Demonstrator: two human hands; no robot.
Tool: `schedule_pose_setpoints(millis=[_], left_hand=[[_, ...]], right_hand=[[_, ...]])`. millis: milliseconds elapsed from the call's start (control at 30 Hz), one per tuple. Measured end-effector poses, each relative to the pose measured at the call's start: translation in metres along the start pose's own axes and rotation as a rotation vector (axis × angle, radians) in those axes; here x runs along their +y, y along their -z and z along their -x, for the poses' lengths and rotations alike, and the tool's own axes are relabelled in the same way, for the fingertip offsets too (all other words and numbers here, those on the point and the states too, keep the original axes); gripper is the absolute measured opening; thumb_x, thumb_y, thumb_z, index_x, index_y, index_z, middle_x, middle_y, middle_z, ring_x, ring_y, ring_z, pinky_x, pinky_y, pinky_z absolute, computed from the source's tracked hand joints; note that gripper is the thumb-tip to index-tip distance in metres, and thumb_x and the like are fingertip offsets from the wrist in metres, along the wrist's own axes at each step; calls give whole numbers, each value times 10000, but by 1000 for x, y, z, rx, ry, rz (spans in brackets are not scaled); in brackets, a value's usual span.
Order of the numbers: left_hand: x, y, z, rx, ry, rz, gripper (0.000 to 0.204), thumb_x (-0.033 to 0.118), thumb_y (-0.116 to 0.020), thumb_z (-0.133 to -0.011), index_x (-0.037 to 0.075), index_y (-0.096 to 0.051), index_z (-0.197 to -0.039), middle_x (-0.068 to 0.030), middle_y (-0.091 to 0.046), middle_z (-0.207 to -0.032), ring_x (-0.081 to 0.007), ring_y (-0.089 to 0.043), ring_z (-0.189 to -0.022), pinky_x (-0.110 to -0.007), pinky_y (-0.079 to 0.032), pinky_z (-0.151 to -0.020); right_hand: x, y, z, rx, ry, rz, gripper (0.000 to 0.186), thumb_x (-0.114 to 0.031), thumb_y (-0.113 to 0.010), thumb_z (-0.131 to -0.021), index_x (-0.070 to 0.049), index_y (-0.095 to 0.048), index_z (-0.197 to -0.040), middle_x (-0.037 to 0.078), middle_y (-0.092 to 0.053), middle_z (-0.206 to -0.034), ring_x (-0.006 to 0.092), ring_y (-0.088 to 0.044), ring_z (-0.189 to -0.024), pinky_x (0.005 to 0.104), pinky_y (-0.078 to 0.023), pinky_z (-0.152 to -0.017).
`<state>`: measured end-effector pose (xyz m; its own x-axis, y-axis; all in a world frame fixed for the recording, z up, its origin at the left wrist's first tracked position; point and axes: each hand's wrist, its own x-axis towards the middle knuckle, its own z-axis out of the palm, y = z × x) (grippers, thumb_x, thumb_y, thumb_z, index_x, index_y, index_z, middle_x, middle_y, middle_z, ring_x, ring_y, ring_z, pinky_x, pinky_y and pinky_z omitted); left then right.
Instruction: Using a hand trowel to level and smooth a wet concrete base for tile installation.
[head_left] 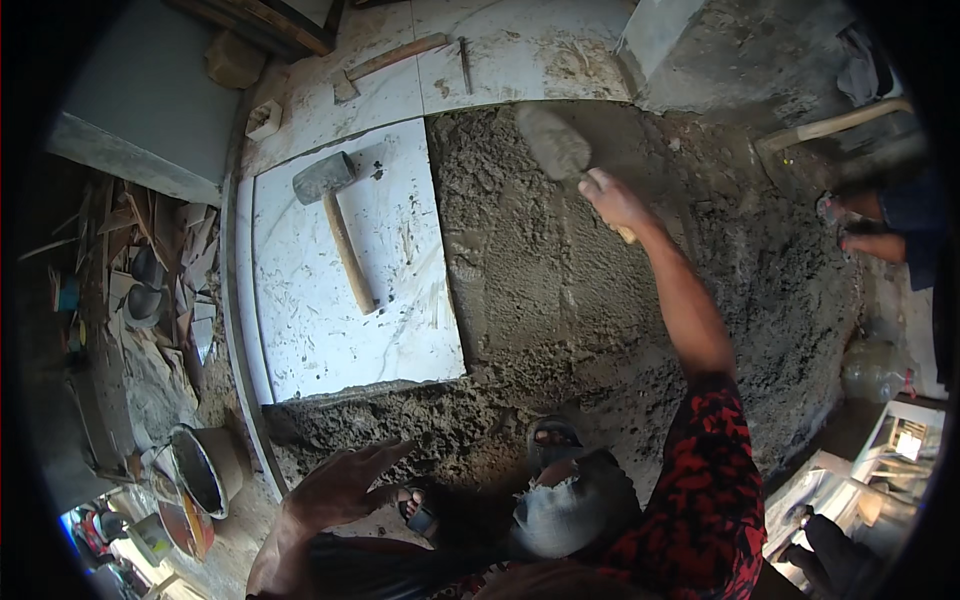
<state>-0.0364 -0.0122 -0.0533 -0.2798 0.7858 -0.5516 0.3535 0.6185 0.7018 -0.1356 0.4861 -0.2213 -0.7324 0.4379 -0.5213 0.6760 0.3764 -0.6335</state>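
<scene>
My right hand (616, 203) reaches far forward with its fingers wrapped round the handle of a trowel (553, 143). The trowel's grey, mortar-smeared blade points up and left, over the bed of wet mortar (520, 270). At the lower left, my left hand (345, 485) is held with fingers stretched out and nothing in it, near the mortar's front edge. Between the hands, on the left, lies a large white marbled tile (290, 330) spotted with mortar. A mallet (325, 180) with a dark head and wooden handle rests on that tile.
Beyond the mortar, a hammer (400, 55) and a thin metal rod (465, 66) lie on dirty white tiles (510, 80). A bucket (205, 470) and rubble (150, 270) are at the left. Another person's feet (865, 225) and a wooden-handled tool (835, 125) are at the right.
</scene>
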Motion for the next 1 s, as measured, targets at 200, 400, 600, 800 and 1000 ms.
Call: schedule_pose_setpoints(millis=[200, 400, 600, 800, 1000], left_hand=[[-6, 4, -12, -21, 9, 5, 614, 403, -580, -907, 71, -400, -1391, -217, -497, -1341, -397, -553, -1153, -457, -468, -951], [-10, 6, -25, -28, 2, 15, 619, 396, -598, -898, 54, -412, -1379, -229, -514, -1316, -400, -535, -1173, -451, -452, -968], [-4, 12, -32, -44, 76, 50, 623, 380, -617, -888, 28, -421, -1363, -234, -533, -1291, -408, -534, -1170, -444, -454, -963], [-5, 10, -40, -46, 70, 29, 635, 378, -627, -882, 29, -417, -1369, -239, -528, -1296, -412, -529, -1175, -443, -458, -956], [-2, 12, -30, -38, 97, 59, 641, 395, -628, -877, 25, -428, -1362, -231, -529, -1301, -405, -528, -1181, -438, -451, -967]], right_hand=[[-45, -5, 9, -72, 398, 733, 507, -355, -439, -954, 8, -479, -1306, 291, -543, -1246, 425, -524, -1173, 500, -418, -989], [-17, 65, -68, 1, 291, 827, 471, -385, -441, -949, -38, -534, -1253, 250, -560, -1239, 396, -564, -1119, 472, -449, -940], [28, 126, -94, 136, 138, 793, 488, -401, -432, -965, -82, -485, -1330, 173, -557, -1286, 339, -624, -1013, 442, -504, -822], [44, 145, -85, 165, -118, 648, 517, -434, -415, -977, -130, -429, -1395, 108, -559, -1278, 293, -637, -892, 422, -515, -750], [91, 116, -31, 185, -274, -292, 370, -392, -442, -978, -68, -541, -1125, 46, -511, -753, 147, -509, -581, 346, -465, -511]])
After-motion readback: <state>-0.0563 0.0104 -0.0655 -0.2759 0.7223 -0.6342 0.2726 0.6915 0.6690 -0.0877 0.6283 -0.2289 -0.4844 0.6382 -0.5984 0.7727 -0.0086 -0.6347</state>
